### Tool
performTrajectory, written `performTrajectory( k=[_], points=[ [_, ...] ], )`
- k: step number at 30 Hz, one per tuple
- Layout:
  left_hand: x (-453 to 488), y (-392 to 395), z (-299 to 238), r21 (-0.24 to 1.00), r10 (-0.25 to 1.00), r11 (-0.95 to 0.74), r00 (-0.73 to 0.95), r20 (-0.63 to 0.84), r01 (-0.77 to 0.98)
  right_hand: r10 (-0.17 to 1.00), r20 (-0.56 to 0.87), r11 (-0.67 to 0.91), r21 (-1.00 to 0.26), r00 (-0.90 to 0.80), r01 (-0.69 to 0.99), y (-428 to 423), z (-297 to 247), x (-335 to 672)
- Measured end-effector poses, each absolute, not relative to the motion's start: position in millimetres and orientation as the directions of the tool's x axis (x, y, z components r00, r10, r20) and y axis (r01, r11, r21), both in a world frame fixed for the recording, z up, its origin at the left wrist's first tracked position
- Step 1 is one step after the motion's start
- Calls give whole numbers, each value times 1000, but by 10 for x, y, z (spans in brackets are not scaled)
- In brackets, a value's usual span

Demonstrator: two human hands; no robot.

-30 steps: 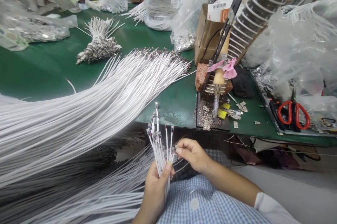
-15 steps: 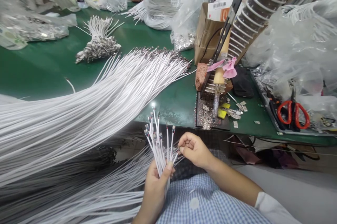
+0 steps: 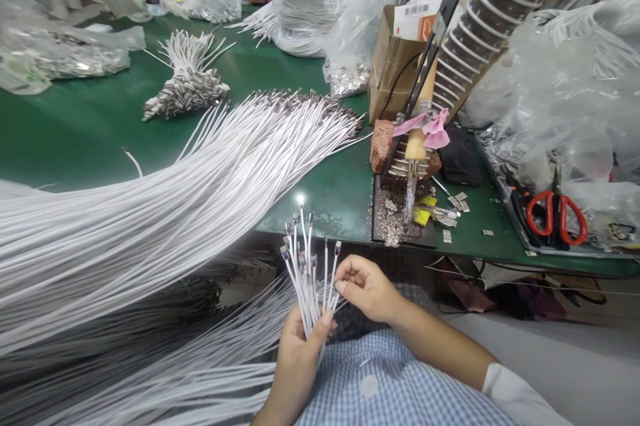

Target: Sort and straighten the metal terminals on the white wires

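Observation:
My left hand point(image 3: 296, 359) is closed around a small bunch of white wires point(image 3: 305, 266) that fan upward, each tipped with a small metal terminal. My right hand point(image 3: 364, 287) pinches one wire of that bunch near its upper end, thumb and forefinger pressed together. Both hands sit below the front edge of the green table point(image 3: 80, 133), over my blue checked shirt. A huge sheaf of long white wires point(image 3: 165, 206) lies across the table and drapes down at my left.
A soldering iron in a coil stand point(image 3: 417, 139) sits on a brick, with solder scraps below. Red-handled scissors point(image 3: 557, 216) lie at right. A tied bundle of short wires point(image 3: 187, 83), a cardboard box point(image 3: 393, 69) and plastic bags stand farther back.
The wire bunch in my left hand has shifted slightly right and its tips have risen. My right hand stays pinched at the bunch, moving a little with it.

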State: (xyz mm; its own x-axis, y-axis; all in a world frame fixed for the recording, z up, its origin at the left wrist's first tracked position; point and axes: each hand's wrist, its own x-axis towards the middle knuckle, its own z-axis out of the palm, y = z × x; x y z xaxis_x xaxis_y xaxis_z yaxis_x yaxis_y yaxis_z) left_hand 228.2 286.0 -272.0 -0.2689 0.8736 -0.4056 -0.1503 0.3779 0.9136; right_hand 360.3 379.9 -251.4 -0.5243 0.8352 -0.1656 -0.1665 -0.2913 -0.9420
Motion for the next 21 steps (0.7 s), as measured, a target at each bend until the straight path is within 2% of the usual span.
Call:
performTrajectory(
  k=[5, 12, 21],
  points=[
    [2276, 2860, -2742, 904, 866, 365, -274, -418, -223, 843, -154, -250, -961, -516, -121, 3842, -2515, 3631],
    [2277, 2873, -2725, 917, 892, 355, -226, -391, -182, 860, -187, -300, -938, -476, -174, 3859, -2530, 3572],
    [2290, 2874, -2731, 916, 893, 353, -224, -390, -188, 884, -162, -264, -947, -439, -182, 3837, -2547, 3564]
  ],
)
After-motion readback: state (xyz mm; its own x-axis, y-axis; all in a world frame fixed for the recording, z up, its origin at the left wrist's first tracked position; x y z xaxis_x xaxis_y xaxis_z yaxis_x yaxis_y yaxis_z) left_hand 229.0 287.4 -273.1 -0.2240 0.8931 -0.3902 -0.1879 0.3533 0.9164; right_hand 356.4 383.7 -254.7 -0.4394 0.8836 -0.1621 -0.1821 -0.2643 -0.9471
